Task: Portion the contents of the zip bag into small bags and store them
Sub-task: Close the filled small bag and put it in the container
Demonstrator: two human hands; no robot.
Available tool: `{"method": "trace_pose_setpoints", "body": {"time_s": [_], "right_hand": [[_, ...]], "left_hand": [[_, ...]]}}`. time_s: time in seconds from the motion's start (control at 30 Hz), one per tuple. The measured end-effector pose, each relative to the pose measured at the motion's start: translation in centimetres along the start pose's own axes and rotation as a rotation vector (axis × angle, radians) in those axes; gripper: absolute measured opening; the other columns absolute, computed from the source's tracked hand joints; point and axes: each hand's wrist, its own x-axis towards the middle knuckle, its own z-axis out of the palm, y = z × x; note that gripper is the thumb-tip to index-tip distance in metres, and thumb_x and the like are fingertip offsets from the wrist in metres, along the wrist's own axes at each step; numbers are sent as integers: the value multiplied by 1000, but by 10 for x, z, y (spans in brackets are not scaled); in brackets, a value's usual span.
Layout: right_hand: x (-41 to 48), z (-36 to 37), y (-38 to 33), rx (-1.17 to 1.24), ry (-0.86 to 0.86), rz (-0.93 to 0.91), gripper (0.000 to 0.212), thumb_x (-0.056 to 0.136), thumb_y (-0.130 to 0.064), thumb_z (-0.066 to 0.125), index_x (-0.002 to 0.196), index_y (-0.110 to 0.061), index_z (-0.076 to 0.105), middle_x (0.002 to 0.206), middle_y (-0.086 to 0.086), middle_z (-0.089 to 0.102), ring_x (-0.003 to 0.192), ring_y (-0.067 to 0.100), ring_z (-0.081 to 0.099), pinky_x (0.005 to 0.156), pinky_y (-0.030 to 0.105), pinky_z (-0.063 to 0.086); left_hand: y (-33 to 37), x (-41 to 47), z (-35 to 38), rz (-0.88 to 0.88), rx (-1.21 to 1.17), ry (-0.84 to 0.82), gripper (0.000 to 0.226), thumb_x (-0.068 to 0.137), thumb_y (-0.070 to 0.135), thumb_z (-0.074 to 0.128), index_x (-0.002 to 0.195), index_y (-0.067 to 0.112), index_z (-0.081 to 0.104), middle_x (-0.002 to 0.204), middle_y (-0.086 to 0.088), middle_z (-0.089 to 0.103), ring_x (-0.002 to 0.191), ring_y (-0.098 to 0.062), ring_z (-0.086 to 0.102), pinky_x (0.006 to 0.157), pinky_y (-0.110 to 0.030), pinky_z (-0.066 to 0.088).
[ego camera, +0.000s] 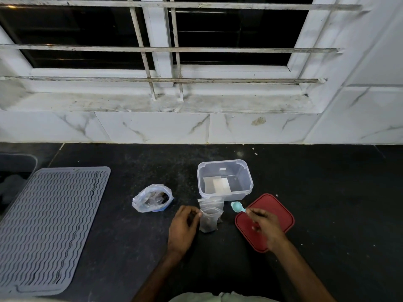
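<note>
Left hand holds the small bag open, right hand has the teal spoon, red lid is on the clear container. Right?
Not quite. In the head view the red lid is off, lying flat on the counter to the right of the clear container, which stands open. The rest holds: the left hand holds the small bag at its mouth, and the right hand has the teal spoon.

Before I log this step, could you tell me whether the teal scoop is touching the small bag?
Apart: the head view shows dark counter between the teal scoop and the small bag.

left hand pinching, right hand pinching
</note>
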Motion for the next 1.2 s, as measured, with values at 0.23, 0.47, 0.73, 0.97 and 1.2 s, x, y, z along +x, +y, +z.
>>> {"method": "trace_pose_setpoints", "body": {"time_s": [0.23, 0.47, 0.73, 0.97, 1.2], "right_hand": [[23, -19, 20, -279, 91, -121, 6, 86, -13, 73, 92, -15, 73, 91, -1, 72, 88, 15, 64, 67, 21, 45], [10, -14, 7, -858, 337, -454, 41, 84, -38, 74, 118, -17, 66, 126, 4, 58, 119, 22, 52, 100, 34, 43], [-33, 51, -33, -325, -292, -576, 28, 79, -19, 80, 105, -22, 72, 107, -8, 71, 104, 5, 65, 89, 21, 52], [-31, 64, -27, -495, -157, -674, 9, 81, -14, 75, 77, -20, 69, 77, -10, 69, 78, 6, 65, 74, 27, 53], [-33, 63, -34, -714, 3, -822, 7, 79, -20, 77, 77, -22, 71, 80, -13, 67, 80, 1, 59, 75, 27, 51]], "left_hand": [[16, -1, -1, 83, -102, 25, 1, 92, 32, 63, 93, 33, 63, 94, 14, 64, 84, -11, 63, 71, -34, 55], [29, 6, -5, 99, -149, 43, 9, 91, 39, 59, 95, 33, 65, 91, 10, 68, 80, -12, 65, 66, -38, 56], [46, 9, -4, 59, -253, 33, 6, 94, 23, 63, 90, 27, 66, 86, 8, 71, 75, -14, 68, 62, -40, 57], [42, 3, -3, 90, -132, 26, 16, 87, 43, 55, 93, 31, 63, 84, 11, 68, 74, -11, 64, 65, -42, 54], [47, -2, 5, 76, -200, 65, 15, 93, 43, 57, 99, 32, 66, 92, 11, 71, 81, -14, 68, 68, -43, 56]]}}
